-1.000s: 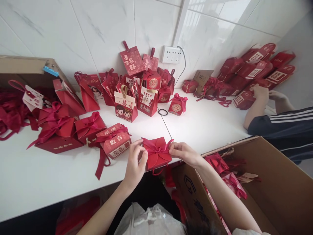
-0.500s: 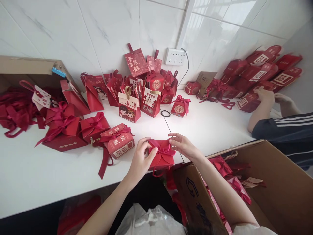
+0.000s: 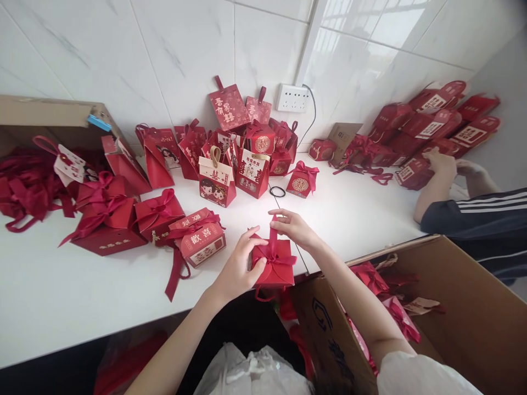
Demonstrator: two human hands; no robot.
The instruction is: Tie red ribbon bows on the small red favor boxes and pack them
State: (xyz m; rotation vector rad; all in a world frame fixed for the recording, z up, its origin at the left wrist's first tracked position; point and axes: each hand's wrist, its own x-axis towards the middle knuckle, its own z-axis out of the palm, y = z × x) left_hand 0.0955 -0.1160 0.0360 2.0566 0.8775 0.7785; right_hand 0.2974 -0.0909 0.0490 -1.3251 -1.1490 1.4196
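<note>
A small red gift box (image 3: 276, 272) with petal-shaped top flaps sits at the table's front edge, a red cord hanging below it. Across its top lies a crimson ribbon bow (image 3: 272, 236), one strip of it pulled upward. My right hand (image 3: 293, 226) pinches that raised strip between thumb and fingers. At the box's left side is my left hand (image 3: 242, 263), its fingers apart and its thumb resting on the top near the bow. To the left stands a red box with gold characters (image 3: 201, 236), tied with a ribbon.
Assorted red gift boxes (image 3: 253, 173) stand along the tiled wall, below a white socket strip (image 3: 293, 97). An open carton (image 3: 465, 296) holding ribboned boxes is at right. Beyond it, a co-worker's hands (image 3: 442, 167) touch stacked red boxes (image 3: 428, 118). Another carton (image 3: 49, 107) holds ribbons at left.
My right hand has moved up and left from the box's right corner and now holds a ribbon strip upright. My left hand has loosened slightly at the box's left side.
</note>
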